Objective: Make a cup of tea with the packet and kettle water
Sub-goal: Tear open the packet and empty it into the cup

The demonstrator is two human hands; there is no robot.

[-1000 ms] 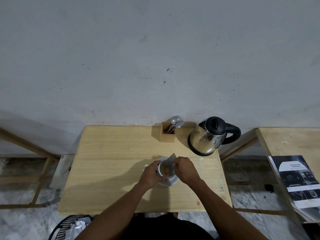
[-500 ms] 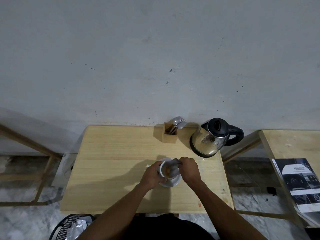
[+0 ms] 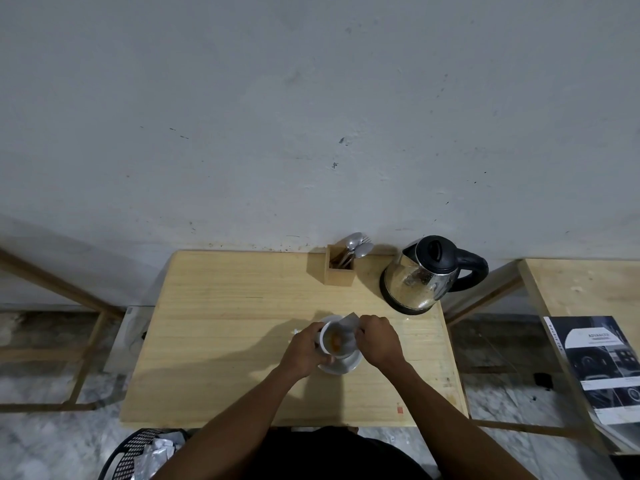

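Note:
A white cup (image 3: 335, 338) stands on a white saucer (image 3: 346, 366) near the middle of the wooden table (image 3: 225, 323). Orange-brown powder lies inside the cup. My left hand (image 3: 304, 351) grips the cup's left side. My right hand (image 3: 379, 339) holds a silvery tea packet (image 3: 349, 323) tilted over the cup's right rim. A steel kettle (image 3: 420, 277) with a black lid and handle stands at the table's back right, apart from both hands.
A wooden holder with spoons (image 3: 342, 265) stands at the back of the table, left of the kettle. A second table with a dark booklet (image 3: 599, 365) is to the right. A black waste basket (image 3: 138, 452) with wrappers sits on the floor at the lower left.
The packet's tilt over the cup has shifted a little in my right hand. My left hand stays on the cup. The camera view has drifted slightly.

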